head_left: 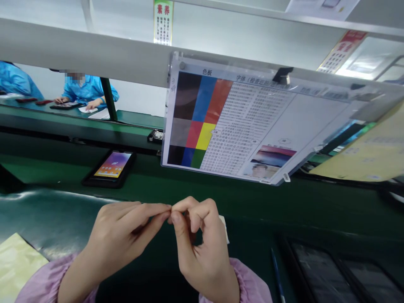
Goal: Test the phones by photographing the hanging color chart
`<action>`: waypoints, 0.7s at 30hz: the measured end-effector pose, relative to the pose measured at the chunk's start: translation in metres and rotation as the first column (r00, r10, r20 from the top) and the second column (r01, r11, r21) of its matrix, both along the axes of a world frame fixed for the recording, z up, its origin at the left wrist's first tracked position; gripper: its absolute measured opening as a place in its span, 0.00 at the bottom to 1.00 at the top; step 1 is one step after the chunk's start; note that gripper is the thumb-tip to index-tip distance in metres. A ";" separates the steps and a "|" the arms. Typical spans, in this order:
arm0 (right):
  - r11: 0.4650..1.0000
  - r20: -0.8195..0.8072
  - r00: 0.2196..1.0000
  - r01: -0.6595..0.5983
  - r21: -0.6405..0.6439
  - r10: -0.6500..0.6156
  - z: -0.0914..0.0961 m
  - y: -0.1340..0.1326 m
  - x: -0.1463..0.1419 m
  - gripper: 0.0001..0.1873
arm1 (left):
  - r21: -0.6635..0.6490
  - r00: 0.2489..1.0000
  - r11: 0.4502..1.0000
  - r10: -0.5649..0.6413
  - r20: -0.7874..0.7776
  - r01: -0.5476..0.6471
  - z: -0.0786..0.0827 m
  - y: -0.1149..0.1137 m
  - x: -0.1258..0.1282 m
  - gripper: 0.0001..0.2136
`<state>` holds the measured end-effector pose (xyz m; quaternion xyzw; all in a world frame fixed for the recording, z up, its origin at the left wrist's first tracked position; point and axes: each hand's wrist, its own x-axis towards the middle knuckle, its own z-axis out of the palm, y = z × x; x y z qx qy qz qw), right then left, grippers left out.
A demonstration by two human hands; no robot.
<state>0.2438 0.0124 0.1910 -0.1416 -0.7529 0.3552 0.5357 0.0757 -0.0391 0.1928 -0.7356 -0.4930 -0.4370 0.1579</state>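
Note:
My left hand (pixel 126 233) and my right hand (pixel 202 240) meet above the green bench, fingertips touching. Thumb and forefinger of each are pinched together. Whatever lies between the tips, if anything, is too small or too hidden to make out. A small white piece (pixel 224 229) shows behind the right hand, mostly covered by it; I cannot tell whether it is touched. Beyond the left hand lies a black-cased phone (pixel 110 169) with its screen lit.
A hanging sheet in a clear sleeve (pixel 243 126) overhangs the bench. At right are a blue pen (pixel 277 273) and dark trays or devices (pixel 341 273). Yellow paper (pixel 19 265) lies at left. Across the bench, a person in blue (pixel 83 90) works.

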 end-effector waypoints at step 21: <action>0.988 0.144 0.986 0.062 0.145 -0.083 -0.002 0.009 0.003 0.15 | -0.038 0.998 0.999 0.030 0.052 -0.028 0.003 -0.003 0.002 0.05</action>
